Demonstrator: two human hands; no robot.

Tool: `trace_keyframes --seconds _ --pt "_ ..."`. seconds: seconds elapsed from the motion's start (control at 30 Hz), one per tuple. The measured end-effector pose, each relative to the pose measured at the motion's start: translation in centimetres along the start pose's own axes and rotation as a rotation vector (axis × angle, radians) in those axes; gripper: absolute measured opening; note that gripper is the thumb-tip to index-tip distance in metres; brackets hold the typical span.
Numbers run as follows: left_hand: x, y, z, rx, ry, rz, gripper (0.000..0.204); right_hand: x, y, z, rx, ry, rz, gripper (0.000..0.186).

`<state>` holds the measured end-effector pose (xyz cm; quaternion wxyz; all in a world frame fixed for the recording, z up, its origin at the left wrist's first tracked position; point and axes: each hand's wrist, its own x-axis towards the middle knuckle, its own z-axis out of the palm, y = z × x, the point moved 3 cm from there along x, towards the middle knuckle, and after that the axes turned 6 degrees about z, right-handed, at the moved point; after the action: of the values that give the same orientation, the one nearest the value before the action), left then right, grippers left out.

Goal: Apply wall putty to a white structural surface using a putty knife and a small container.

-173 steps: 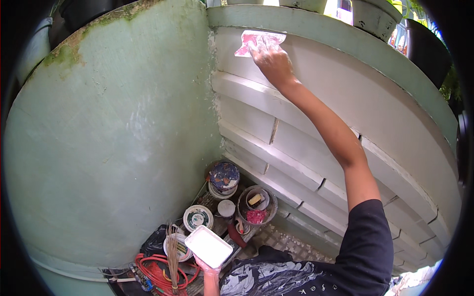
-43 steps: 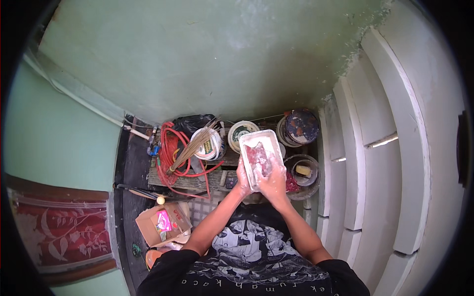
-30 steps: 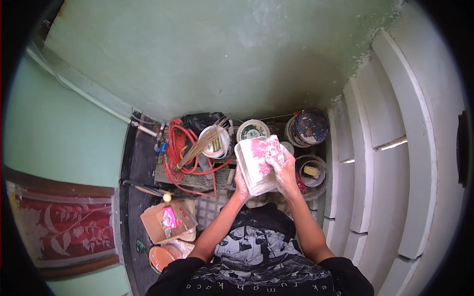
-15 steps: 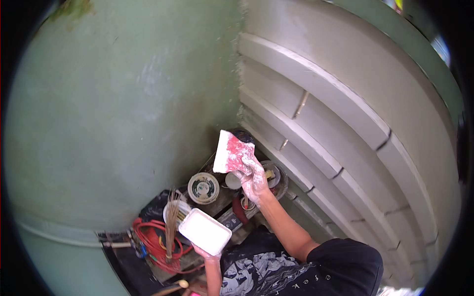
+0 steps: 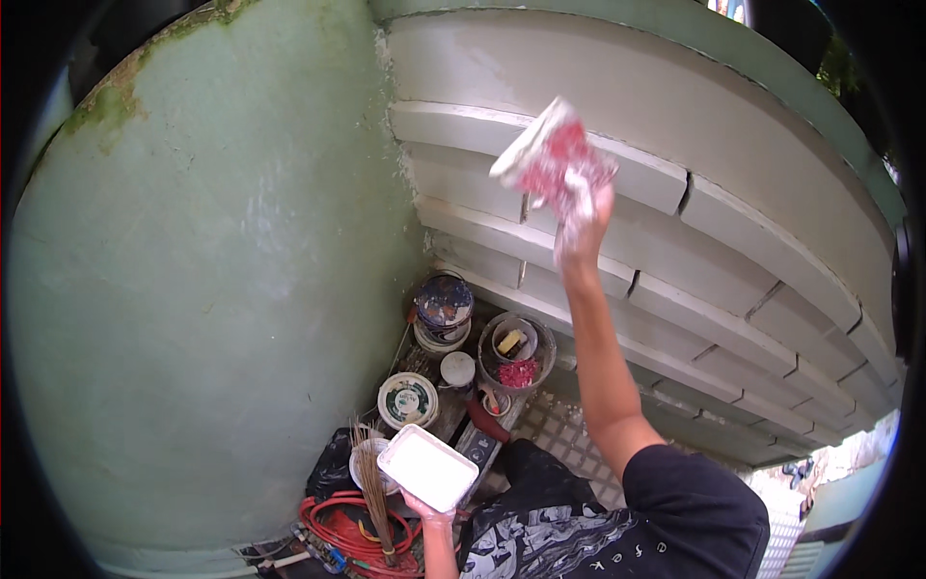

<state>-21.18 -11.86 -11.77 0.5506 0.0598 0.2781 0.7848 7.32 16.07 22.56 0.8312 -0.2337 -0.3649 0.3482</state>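
My right hand (image 5: 582,224), coated in white, is raised in front of the pale wall. It grips a broad, flat red spreader (image 5: 564,164) with a white outer edge and white smears; both are blurred by motion. Whether the spreader touches the wall I cannot tell. Lower down, my left hand (image 5: 429,509) holds a shallow white rectangular tray (image 5: 428,467) from below at its near edge. The inside of the tray is white too. Most of the left fingers are hidden beneath it.
A green wall (image 5: 222,289) meets the ridged pale wall (image 5: 714,251) at a corner. Below stand a paint-stained bucket (image 5: 445,301), a lidded tub (image 5: 407,399) and a round basin (image 5: 545,359) holding smaller things. Near the tray are a stick bundle (image 5: 374,497) and a coiled red hose (image 5: 323,516).
My right hand has swung up and to the right with the spreader, toward the pale wall. The view has shifted, showing more of the corner and basin. The left hand still holds the tray.
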Motion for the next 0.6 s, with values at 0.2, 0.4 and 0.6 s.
trace_keyframes --seconds 0.2,0.4,0.6 --pt "2.1 -0.3 1.1 -0.011 -0.022 -0.031 0.062 9.4 0.6 3.5 -0.759 0.075 -0.438 0.029" --pt "3.4 0.2 0.8 -0.037 0.012 -0.002 0.061 12.0 5.6 8.2 -1.142 0.159 -0.691 0.029" --pt "4.9 -0.2 -0.8 0.016 0.098 0.075 0.06 15.6 11.6 11.7 -1.332 0.22 -0.71 0.028"
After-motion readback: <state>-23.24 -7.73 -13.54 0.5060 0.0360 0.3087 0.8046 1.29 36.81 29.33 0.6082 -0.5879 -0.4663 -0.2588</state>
